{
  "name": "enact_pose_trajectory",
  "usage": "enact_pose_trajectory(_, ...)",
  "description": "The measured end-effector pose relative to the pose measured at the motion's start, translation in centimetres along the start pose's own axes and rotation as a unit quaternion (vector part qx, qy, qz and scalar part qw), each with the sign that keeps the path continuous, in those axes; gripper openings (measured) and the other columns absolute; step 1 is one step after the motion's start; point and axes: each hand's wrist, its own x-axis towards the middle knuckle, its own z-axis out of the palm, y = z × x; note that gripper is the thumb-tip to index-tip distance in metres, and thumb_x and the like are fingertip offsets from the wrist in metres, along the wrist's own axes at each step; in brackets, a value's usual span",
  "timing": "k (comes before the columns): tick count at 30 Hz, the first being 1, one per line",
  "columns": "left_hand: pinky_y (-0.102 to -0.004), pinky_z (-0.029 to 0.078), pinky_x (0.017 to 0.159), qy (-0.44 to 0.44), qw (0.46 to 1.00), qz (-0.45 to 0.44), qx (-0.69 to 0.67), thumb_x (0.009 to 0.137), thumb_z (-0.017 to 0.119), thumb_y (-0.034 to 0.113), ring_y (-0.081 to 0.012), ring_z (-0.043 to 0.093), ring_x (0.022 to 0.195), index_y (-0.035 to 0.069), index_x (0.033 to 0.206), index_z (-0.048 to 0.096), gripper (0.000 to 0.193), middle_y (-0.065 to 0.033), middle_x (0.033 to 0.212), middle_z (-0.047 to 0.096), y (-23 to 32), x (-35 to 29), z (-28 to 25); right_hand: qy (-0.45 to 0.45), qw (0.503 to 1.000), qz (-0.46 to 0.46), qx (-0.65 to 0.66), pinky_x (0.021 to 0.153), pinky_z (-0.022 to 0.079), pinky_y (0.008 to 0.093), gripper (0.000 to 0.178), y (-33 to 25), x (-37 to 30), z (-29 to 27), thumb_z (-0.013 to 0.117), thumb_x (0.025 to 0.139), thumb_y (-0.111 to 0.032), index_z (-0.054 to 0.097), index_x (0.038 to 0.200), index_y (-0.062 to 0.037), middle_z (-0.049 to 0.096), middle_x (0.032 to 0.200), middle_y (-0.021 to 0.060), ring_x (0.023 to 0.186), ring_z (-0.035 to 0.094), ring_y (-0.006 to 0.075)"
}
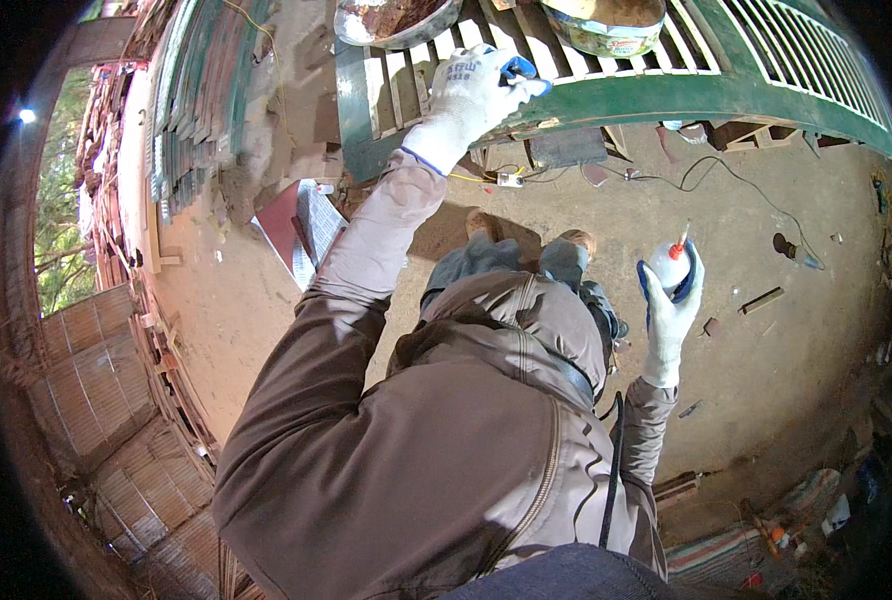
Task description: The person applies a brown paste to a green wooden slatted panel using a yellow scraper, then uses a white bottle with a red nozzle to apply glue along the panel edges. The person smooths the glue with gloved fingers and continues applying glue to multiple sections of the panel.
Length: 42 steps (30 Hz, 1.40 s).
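Note:
My right hand (673, 318), in a white glove with a blue palm, is closed around a white squeeze bottle (670, 266) with a red cap and a thin pale nozzle pointing up. It is held out to the right, above the floor. My left hand (474, 92), gloved the same way, is at the near edge of a green slatted wooden frame (606, 104). Its fingers curl toward the thumb, and whatever they may pinch is hidden. White slats (396, 92) run across the frame's opening beside that hand.
A basin (391, 38) with brown contents and a cut-down tub (602, 40) rest on the frame. Green boards (201, 100) are stacked at the left. A dark cable (686, 182), a wood offcut (762, 300) and a printed sheet (316, 225) lie on the floor.

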Motion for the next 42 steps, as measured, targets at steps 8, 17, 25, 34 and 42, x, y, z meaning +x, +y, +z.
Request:
enact_pose_trajectory(8,-0.056,0.047,0.093,0.061,0.991,0.023,0.115,0.066,0.08,0.08,-0.0375,0.056,0.121,0.012,0.131,0.062,0.096,-0.0186,0.129,0.058,-0.2,-0.7,2.6,-0.056,0.998,0.024,-0.009,0.104,0.051,0.0361,0.074,-2.4,0.2,2.9,0.087,0.084,-0.008,0.05,0.147,-0.0011,0.058,0.142,0.0136,0.125,0.059,0.0223)
enact_pose_trajectory(17,-0.0634,0.039,0.101,0.114,0.988,0.02,0.099,0.069,0.079,0.079,-0.0415,0.047,0.133,0.019,0.149,0.051,0.104,-0.0192,0.148,0.048,-1.2,-0.9,2.5,-0.113,0.991,-0.042,-0.058,0.108,0.048,0.0378,0.073,-5.4,1.2,6.2,0.087,0.085,-0.01,0.051,0.148,-0.0014,0.055,0.143,0.0138,0.13,0.057,0.0251)
enact_pose_trajectory(25,-0.0672,0.033,0.109,0.038,0.996,0.013,0.08,0.066,0.079,0.081,-0.042,0.041,0.14,0.022,0.154,0.047,0.11,-0.0175,0.156,0.044,0.8,-0.4,2.4,-0.098,0.988,-0.066,-0.102,0.107,0.048,0.0377,0.077,-5.7,1.2,6.9,0.088,0.084,-0.011,0.049,0.148,0.0005,0.057,0.142,0.0154,0.129,0.057,0.0251)
enact_pose_trajectory(34,-0.0685,0.037,0.102,0.094,0.987,0.08,0.098,0.074,0.073,0.079,-0.0413,0.042,0.139,0.024,0.151,0.05,0.097,-0.0159,0.152,0.047,-0.2,-0.5,4.1,-0.009,0.984,-0.069,-0.164,0.103,0.051,0.0383,0.078,-7.1,1.7,8.3,0.092,0.081,-0.016,0.051,0.144,0.0025,0.061,0.133,0.0188,0.119,0.062,0.0262)
enact_pose_trajectory(42,-0.0698,0.039,0.1,0.072,0.995,0.041,0.057,0.076,0.08,0.071,-0.0418,0.036,0.144,0.028,0.149,0.055,0.088,-0.0134,0.153,0.046,-0.8,-0.8,3.3,0.007,0.972,-0.105,-0.209,0.099,0.053,0.0383,0.072,-7.7,1.7,9.2,0.091,0.081,-0.016,0.055,0.14,0.0025,0.064,0.129,0.0174,0.115,0.064,0.0254)
